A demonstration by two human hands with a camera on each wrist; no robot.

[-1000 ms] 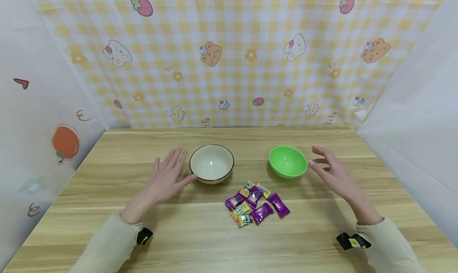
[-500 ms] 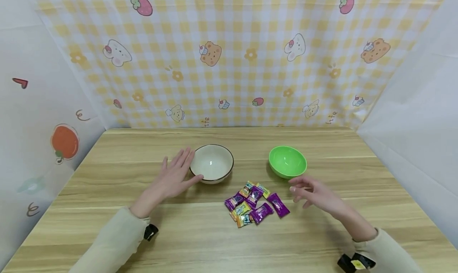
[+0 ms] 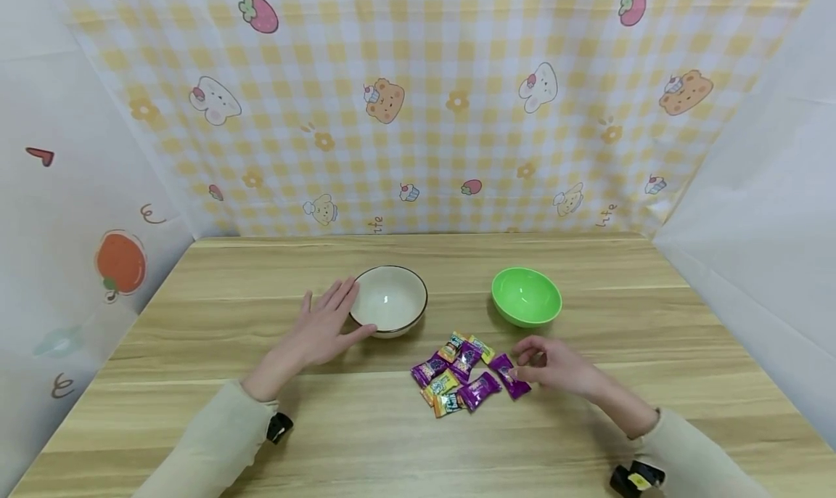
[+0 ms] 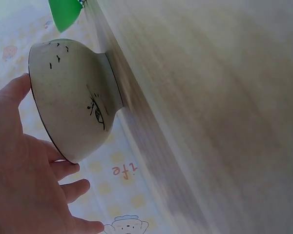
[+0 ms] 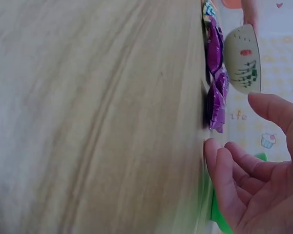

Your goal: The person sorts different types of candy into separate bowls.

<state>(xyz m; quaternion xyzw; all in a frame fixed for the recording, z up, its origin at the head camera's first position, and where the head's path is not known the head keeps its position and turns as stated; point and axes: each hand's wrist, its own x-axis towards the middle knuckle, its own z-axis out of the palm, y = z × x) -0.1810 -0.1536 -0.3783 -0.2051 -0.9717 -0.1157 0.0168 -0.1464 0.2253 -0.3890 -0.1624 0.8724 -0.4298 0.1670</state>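
Observation:
A white bowl (image 3: 390, 300) with a dark rim stands left of centre, with small painted figures outside. My left hand (image 3: 316, 332) has its fingers spread at the bowl's left side. In the left wrist view its thumb and fingertips lie at the rim of the painted bowl (image 4: 73, 97). My right hand (image 3: 558, 366) hovers by the rightmost purple wrapped candy (image 3: 512, 383). In the right wrist view, thumb and loosely bent fingers stand apart around nothing, close to the purple candies (image 5: 216, 107). Whether a fingertip touches a candy, I cannot tell.
A bright green bowl (image 3: 526, 296) stands at the right, beyond the right hand. Several purple, yellow and orange candies (image 3: 479, 390) lie in a loose heap between the bowls, nearer me. A checked cloth (image 3: 418, 142) hangs behind the wooden table (image 3: 366, 447).
My right hand has come from beside the green bowl toward me and leftward to the rightmost purple candy. My left hand has shifted right, against the white bowl's rim. Bowls and candies stay in place.

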